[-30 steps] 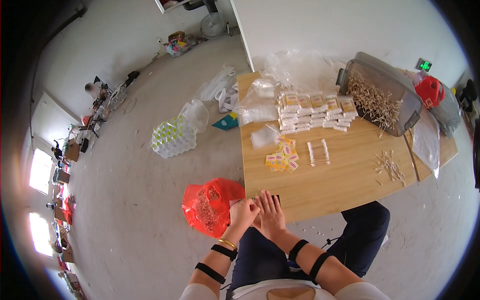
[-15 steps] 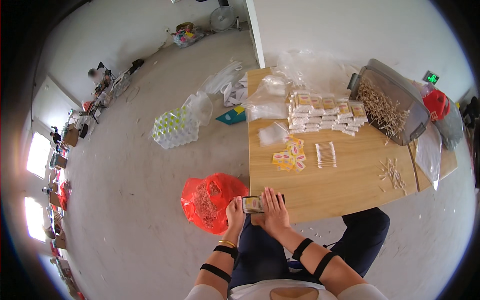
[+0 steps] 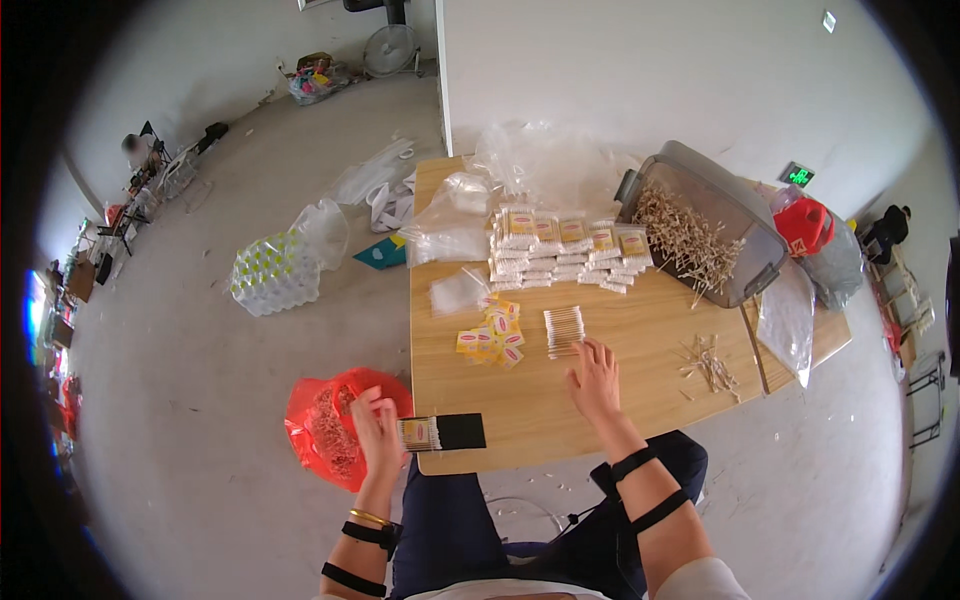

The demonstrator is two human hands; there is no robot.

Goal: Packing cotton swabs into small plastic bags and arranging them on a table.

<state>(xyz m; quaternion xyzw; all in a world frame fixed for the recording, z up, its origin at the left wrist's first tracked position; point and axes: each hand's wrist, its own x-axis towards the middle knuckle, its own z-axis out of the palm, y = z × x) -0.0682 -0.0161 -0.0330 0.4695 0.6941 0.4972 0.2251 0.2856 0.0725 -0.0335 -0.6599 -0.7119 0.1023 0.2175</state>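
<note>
A bagged pack of cotton swabs with a yellow card (image 3: 420, 433) lies at the table's near left corner, its right end on a flat black pad (image 3: 461, 431). My left hand (image 3: 375, 428) is raised just left of this pack, over the red bag, with bent, slightly blurred fingers and nothing visible in them. Farther right, my right hand (image 3: 597, 382) hovers palm down with fingers apart. Its fingertips reach the near right end of a neat row of cotton swabs (image 3: 564, 328); whether they touch cannot be made out. Yellow-and-white cards (image 3: 490, 335) lie left of that row.
Stacked swab packs (image 3: 570, 245) stand behind, beside a tipped grey bin (image 3: 765, 235) spilling swabs. Clear bags (image 3: 458, 292) lie left; loose swabs (image 3: 712, 368) lie right. A red bag (image 3: 310, 400) of small pieces sits on the floor by the table's left edge.
My right hand has left the pack and black pad and moved away to the swab row. My left hand has come off the pack's end and lifted. The view has shifted right.
</note>
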